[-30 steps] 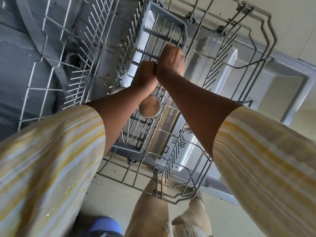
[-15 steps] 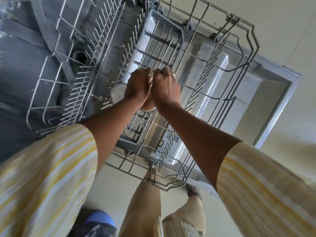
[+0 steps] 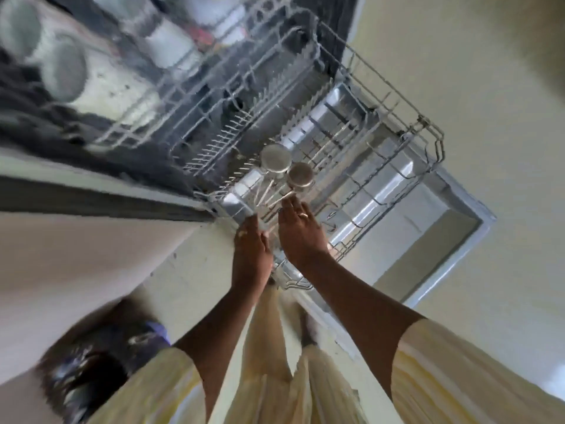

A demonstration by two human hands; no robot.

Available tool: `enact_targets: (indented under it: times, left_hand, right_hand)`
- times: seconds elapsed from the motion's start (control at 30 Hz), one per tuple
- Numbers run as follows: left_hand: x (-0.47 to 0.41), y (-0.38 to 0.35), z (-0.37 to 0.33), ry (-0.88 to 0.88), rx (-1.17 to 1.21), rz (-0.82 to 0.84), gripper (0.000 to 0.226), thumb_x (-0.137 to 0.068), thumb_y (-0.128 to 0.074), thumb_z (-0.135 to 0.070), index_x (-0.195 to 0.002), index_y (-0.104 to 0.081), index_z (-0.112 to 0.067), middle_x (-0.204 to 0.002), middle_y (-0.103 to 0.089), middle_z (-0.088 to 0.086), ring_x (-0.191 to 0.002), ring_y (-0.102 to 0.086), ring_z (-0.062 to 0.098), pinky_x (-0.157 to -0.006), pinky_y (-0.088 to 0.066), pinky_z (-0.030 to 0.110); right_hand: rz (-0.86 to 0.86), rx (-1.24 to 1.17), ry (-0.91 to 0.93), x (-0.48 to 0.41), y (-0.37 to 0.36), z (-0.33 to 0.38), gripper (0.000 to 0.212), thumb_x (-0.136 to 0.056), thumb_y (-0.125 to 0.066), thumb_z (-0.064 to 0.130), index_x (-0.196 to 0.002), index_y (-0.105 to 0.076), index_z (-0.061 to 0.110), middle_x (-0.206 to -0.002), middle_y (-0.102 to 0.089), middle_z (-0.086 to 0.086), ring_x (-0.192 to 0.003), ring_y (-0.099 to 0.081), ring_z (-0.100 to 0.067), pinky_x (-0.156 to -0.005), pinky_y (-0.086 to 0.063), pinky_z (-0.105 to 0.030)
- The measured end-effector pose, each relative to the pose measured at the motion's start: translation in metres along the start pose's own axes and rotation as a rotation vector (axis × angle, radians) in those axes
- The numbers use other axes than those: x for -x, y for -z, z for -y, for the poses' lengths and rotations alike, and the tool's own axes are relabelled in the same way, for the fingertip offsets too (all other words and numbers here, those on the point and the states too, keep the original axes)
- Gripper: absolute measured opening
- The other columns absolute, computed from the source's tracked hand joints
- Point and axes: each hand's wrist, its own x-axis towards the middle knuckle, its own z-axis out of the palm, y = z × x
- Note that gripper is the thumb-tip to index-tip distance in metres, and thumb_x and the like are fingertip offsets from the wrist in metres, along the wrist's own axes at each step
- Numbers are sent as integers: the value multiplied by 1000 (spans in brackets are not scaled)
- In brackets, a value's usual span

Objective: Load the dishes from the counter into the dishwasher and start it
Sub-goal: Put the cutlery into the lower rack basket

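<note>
Hands hover just above the near end of the lower rack [image 3: 394, 166] — the left hand [image 3: 252, 249] and the right hand [image 3: 301, 231] both appear released, fingers spread, grasping nothing. Just beyond the fingertips two round steel ladles [image 3: 275, 159] lie in the rack, bowls far, handles toward the hands, probably so the tines steady them. At the far left, blurred cups sit in the upper rack [image 3: 146, 108] — the dishwasher door [image 3: 452, 228] lies open, so starting is not yet possible.
</note>
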Motion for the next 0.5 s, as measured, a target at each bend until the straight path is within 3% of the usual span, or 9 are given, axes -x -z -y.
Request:
enact_targets:
  times: [0.1,0.17,0.27,0.37,0.43,0.5]
  left_hand:
    - [44,40,-3,80,27,-29,36,-88,-36,-11,-107,-56,11,-101,-59,27,-94,-58,43,-84,-47,45]
    - [73,74,-9,142,38,-86,40,-89,-37,-15,-115,-54,11,-111,-59,28,-103,-58,41,-88,-49,43]
    - [117,120,-12,200,86,-188,42,-85,-54,-8,-121,-51,13,-121,-55,32,-111,-57,42,-91,-49,47]
    - [158,156,-2,260,-11,-203,48,-71,-75,-5,-112,-58,15,-109,-63,30,-100,-64,42,-80,-51,51]
    - [182,180,9,276,-128,-223,36,-77,-62,-9,-105,-63,13,-104,-66,27,-96,-66,38,-78,-54,47]
    - [205,206,22,313,-212,-177,42,-80,-41,-15,-102,-66,12,-102,-67,26,-94,-67,37,-78,-55,44]
  right_hand:
    - [146,84,100,24,15,33,51,-80,-28,8,-116,-62,-5,-124,-60,-18,-119,-55,-31,-103,-38,-44]
    - [198,167,192,42,26,56,56,-85,-22,17,-128,-52,-3,-135,-51,-17,-129,-46,-29,-111,-28,-43]
    - [228,255,357,72,55,96,46,-84,-44,26,-121,-61,4,-126,-60,-11,-120,-55,-23,-105,-38,-41]
    - [255,302,539,99,86,142,49,-82,-32,22,-110,-69,7,-117,-67,-6,-113,-61,-19,-99,-44,-39]
    - [260,309,627,114,98,173,50,-81,-29,20,-107,-70,7,-115,-68,-5,-111,-62,-18,-100,-43,-38]
    - [224,360,709,127,112,206,48,-83,-31,20,-112,-68,7,-120,-65,-6,-117,-58,-18,-104,-38,-38]
